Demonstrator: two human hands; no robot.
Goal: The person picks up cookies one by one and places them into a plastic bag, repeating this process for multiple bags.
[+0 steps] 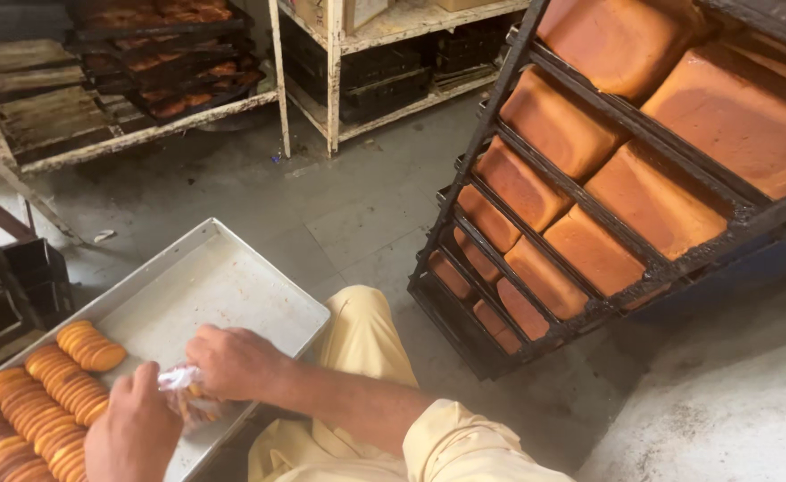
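a clear plastic packet (186, 393) of biscuits sat pinched between both hands, the right hand (232, 361) closed on its top, the left hand (132, 433) gripping from seven o'clock. they held it over the metal tray (223, 286), so the rows of round biscuits (40, 402) at nine o'clock were within reach.

A single head-worn camera looked steeply down and forward from above the person's own lap; it sat close to the left hand (134, 437) and right hand (232, 361) at the lower left, over a metal tray (223, 286); farther off it took in the grey floor (348, 205), a dark rack of loaves (589, 205) at right, and white shelving (330, 80) along the top edge.
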